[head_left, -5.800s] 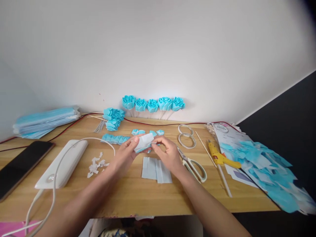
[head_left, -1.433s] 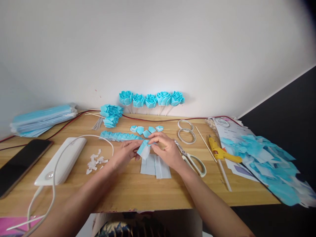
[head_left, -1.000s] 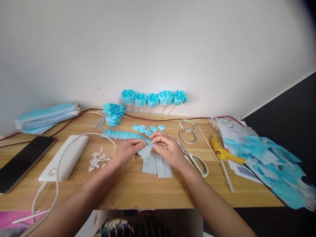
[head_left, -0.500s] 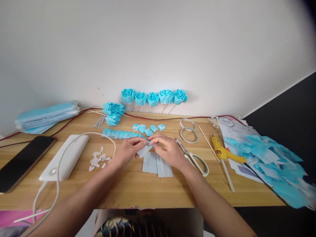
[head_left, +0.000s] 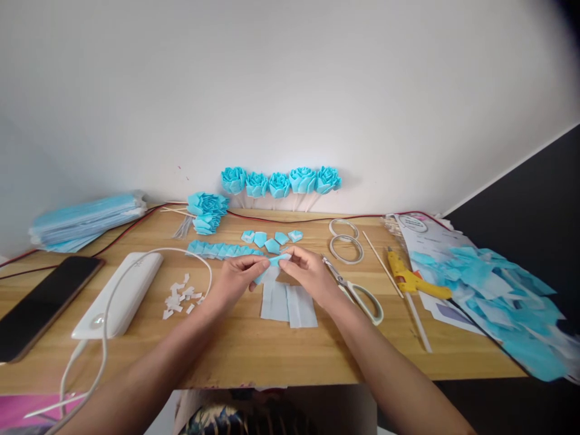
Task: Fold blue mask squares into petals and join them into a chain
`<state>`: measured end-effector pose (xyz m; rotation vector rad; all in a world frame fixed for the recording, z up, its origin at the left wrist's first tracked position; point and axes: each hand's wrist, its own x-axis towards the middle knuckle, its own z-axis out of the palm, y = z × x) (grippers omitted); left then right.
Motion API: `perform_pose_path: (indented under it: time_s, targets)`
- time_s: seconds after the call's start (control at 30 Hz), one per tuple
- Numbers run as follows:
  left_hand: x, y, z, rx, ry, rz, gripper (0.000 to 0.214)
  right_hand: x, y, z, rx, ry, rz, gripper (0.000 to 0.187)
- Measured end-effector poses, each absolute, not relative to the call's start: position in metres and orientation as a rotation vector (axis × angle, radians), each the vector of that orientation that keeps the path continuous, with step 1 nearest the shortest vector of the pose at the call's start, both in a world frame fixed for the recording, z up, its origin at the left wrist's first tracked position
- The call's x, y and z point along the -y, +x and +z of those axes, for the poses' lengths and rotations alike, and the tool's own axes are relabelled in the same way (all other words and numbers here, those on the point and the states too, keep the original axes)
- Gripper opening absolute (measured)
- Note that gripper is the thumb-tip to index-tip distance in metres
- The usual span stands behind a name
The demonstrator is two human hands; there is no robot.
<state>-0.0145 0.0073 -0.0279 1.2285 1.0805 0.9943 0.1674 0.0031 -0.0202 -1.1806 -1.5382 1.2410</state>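
Observation:
Between my two hands is a small piece of light blue fabric [head_left: 277, 260], partly folded. My left hand [head_left: 240, 275] pinches its left side with thumb and fingers, and my right hand [head_left: 310, 272] grips its right end. Below them lie pale, creased fabric pieces [head_left: 290, 305] on the table. Just beyond my hands several folded blue petals [head_left: 272, 245] form a small arc. A row of overlapping blue petals [head_left: 222, 249] runs to the left of them.
Finished blue flowers [head_left: 280, 185] lean against the wall. Left are a power bank [head_left: 120, 296], phone [head_left: 49, 302], face masks [head_left: 88, 219] and white scraps [head_left: 176, 297]. Right are scissors [head_left: 369, 302], tape rolls [head_left: 347, 249], a yellow glue gun [head_left: 410, 278] and a blue fabric heap [head_left: 493, 296].
The fabric piece now shows its blue side, stretched between my hands, where more of its pale side hung down before. My hands have moved slightly apart.

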Motion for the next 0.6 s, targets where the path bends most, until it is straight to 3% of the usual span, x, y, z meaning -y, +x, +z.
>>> perform_pose_path:
  time_s: [0.2, 0.33, 0.6]
  targets:
    - [-0.008, -0.016, -0.025, -1.070, 1.349, 0.935, 0.025, -0.004, 0.171, -0.018, 1.625, -1.175, 1.212, 0.011]
    - [-0.010, -0.017, -0.028, -1.074, 1.417, 0.907, 0.020, -0.001, 0.169, -0.014, 1.774, -1.244, 0.984, 0.008]
    - [-0.013, -0.019, -0.026, -0.878, 0.872, 1.091, 0.027, 0.000, 0.171, -0.015, 2.148, -0.835, 0.198, 0.048]
